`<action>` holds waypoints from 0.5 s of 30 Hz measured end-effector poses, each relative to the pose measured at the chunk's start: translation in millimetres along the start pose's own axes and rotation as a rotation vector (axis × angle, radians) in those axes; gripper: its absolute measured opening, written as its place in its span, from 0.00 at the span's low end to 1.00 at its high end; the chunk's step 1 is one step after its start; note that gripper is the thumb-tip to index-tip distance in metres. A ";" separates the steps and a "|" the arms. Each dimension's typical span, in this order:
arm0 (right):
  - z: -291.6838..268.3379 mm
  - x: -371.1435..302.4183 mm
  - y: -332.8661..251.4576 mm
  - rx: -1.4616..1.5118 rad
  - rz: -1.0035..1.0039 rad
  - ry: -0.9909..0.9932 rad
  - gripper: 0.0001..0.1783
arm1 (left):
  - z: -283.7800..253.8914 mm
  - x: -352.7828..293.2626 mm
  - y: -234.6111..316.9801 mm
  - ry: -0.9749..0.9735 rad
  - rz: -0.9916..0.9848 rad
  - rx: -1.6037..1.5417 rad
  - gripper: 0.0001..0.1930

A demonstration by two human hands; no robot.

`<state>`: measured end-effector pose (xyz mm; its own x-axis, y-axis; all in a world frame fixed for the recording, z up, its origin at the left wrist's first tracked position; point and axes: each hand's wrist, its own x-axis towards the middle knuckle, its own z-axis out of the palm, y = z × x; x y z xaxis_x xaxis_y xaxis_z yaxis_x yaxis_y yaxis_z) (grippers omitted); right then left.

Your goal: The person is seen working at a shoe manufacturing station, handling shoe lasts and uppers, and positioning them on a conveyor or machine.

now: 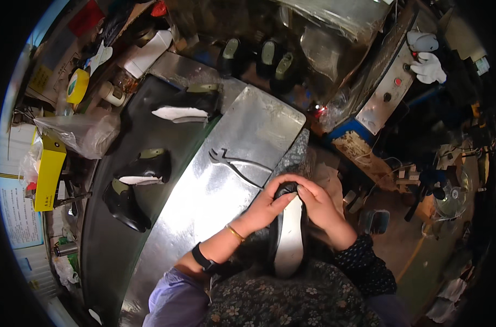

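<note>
Head view, hands (320, 206) gripping shoe (290, 231), smooth white sole (290, 242)

My work attire, one set, as worn.
Left arm (219, 246): one slim gold-coloured metal bangle (235, 233) at my wrist; one broad matte-black strap (203, 256) higher up; one plain lavender cloth sleeve (174, 298), creased. Right arm (338, 229): one loose black fabric sleeve cover (369, 267) with small white dots; lavender cloth (388, 308) above it. Front: one dark cloth garment (283, 302), printed with small pale flowers and leaves.
</note>
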<state>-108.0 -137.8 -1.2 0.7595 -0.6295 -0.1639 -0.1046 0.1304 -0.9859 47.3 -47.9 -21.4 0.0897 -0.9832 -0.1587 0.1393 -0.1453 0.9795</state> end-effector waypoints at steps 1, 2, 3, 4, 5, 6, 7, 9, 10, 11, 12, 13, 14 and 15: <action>10.6 -1.7 -1.3 -0.165 -0.064 0.106 0.22 | -5.8 1.4 7.1 -0.068 -0.062 0.007 0.24; 15.2 -1.0 4.2 -0.274 -0.139 0.174 0.22 | -11.3 6.0 12.9 -0.115 -0.093 -0.025 0.32; 15.7 -2.1 4.0 -0.269 -0.139 0.179 0.22 | -14.5 1.5 15.0 -0.119 -0.095 -0.020 0.32; 11.7 3.2 1.4 -0.032 -0.028 0.090 0.22 | -21.0 1.0 18.5 -0.158 -0.071 0.005 0.35; 7.7 6.1 -1.6 0.206 0.092 -0.007 0.22 | -24.9 -1.2 20.3 -0.194 -0.055 0.030 0.39; -2.2 1.7 -13.2 0.259 0.140 -0.133 0.24 | -26.1 -3.3 24.8 -0.201 -0.142 -0.024 0.44; -1.0 -3.4 -12.6 0.253 0.123 -0.131 0.24 | -18.6 -3.4 27.7 -0.160 -0.093 0.051 0.43; 3.3 -12.2 -4.2 0.065 0.012 0.022 0.27 | -1.6 -1.1 14.2 -0.102 -0.009 0.011 0.43; -4.7 -16.7 -0.7 0.117 -0.065 0.028 0.26 | 15.6 0.4 10.4 -0.001 0.063 0.138 0.42; -20.4 -19.7 5.0 0.242 -0.006 -0.036 0.26 | 31.2 3.1 7.9 0.049 0.196 0.209 0.43; -45.8 -24.5 13.2 0.463 -0.017 -0.040 0.25 | 48.0 7.4 26.8 0.036 0.277 0.337 0.44; -68.0 -28.7 18.7 0.682 -0.026 -0.051 0.25 | 66.7 7.7 39.6 0.040 0.400 0.434 0.43; -81.0 -31.9 2.6 0.726 0.099 0.008 0.26 | 76.3 2.6 59.3 0.010 0.532 0.451 0.41; -89.7 -49.1 -35.9 0.754 0.227 0.087 0.28 | 92.3 -10.6 72.5 -0.153 0.476 0.288 0.40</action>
<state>-199.1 -180.3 39.2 0.7157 -0.5787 -0.3910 0.2356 0.7271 -0.6449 -34.5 -58.1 62.7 -0.0694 -0.9494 0.3064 -0.1575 0.3137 0.9364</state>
